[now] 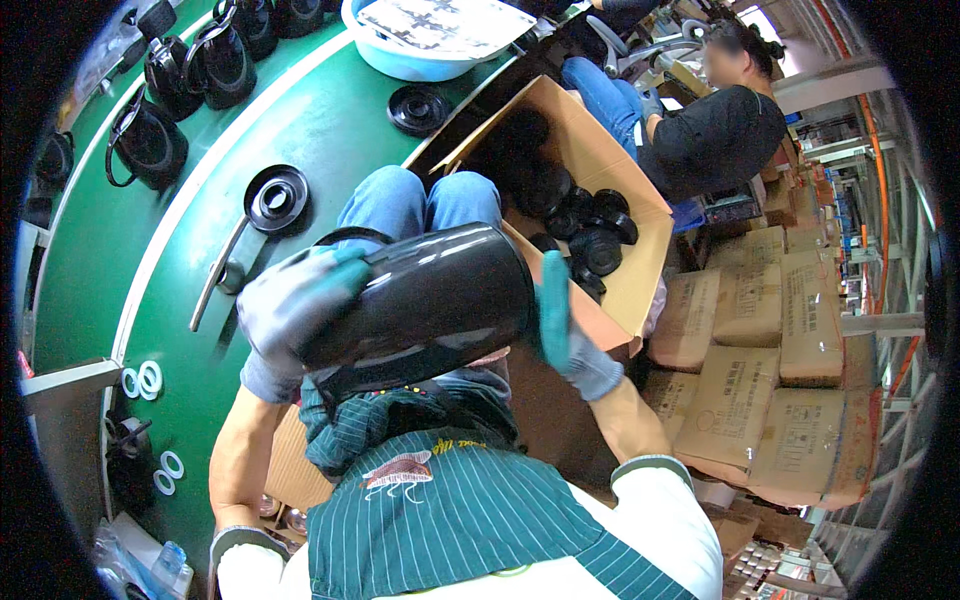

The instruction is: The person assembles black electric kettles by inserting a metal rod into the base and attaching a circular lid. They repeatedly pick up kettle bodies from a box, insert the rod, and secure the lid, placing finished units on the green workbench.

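A large glossy black jug (430,300) lies on its side above my lap, with part of a dark loop like its handle showing near my left hand. My left hand (300,300), in a grey and teal work glove, is wrapped round the jug's left end; motion blurs it a little. At the opposite end is my right hand (575,325), gloved the same way, with its fingers stretched out flat beside the jug's rim. Whether that palm touches the rim I cannot tell. On the green bench to the left rest a round black lid-like part (277,198) and a long-handled tool (220,275).
Several black jugs (150,140) stand at the far left. A blue basin (420,60) and another black round part (418,110) sit farther back. White rings (150,380) lie near the bench edge. Right of my knees, an open carton (640,240) holds black parts. Stacked cartons (730,390) and a seated co-worker (715,140) are beyond.
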Motion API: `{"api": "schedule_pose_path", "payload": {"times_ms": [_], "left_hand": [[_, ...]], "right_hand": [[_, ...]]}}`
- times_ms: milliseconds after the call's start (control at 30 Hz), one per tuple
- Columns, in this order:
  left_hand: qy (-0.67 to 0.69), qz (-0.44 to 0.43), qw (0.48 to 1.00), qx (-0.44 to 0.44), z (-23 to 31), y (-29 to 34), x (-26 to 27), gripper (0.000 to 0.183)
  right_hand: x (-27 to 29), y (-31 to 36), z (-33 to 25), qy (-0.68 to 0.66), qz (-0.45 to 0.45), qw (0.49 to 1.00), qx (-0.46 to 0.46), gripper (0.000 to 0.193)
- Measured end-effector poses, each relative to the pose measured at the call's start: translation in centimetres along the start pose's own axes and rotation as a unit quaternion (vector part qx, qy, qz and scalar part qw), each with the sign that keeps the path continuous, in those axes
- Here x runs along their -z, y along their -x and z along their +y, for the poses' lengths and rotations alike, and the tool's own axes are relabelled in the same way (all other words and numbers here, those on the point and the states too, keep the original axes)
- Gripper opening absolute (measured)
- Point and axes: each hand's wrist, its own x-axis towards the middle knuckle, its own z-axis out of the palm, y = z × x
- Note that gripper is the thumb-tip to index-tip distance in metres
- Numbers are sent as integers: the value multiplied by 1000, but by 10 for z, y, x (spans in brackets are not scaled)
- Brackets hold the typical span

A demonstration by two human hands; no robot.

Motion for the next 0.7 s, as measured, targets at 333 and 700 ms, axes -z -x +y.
{"api": "schedule_pose_path", "payload": {"times_ms": [333, 700], "left_hand": [[68, 55, 972, 217, 6, 16, -20, 28], [363, 29, 833, 416, -15, 72, -35, 35]], "right_hand": [[-1, -10, 15, 13, -51, 996, 77, 122], [-21, -7, -37, 97, -152, 943, 280, 80]]}}
